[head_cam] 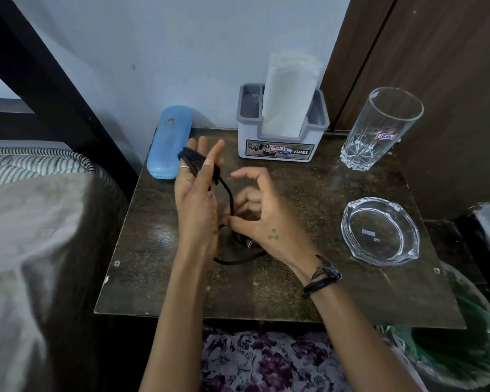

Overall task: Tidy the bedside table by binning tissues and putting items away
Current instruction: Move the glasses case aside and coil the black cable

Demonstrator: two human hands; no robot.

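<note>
A black cable point(229, 193) is coiled in several loops around the fingers of my left hand point(196, 193), which stands upright over the dark bedside table point(294, 292). My right hand point(262, 219) pinches the cable's free length just right of the left palm, with a plug end showing under it. A loose loop of cable lies on the table below both hands. Behind them stand a blue glasses case point(169, 141) and a grey holder point(280, 137) with white tissues point(290, 94) sticking up.
A tall empty glass point(379, 128) stands at the back right and a glass ashtray point(379, 232) at the right edge. A bin with a green liner point(458, 349) sits below the table's right corner. A bed point(40, 236) adjoins on the left.
</note>
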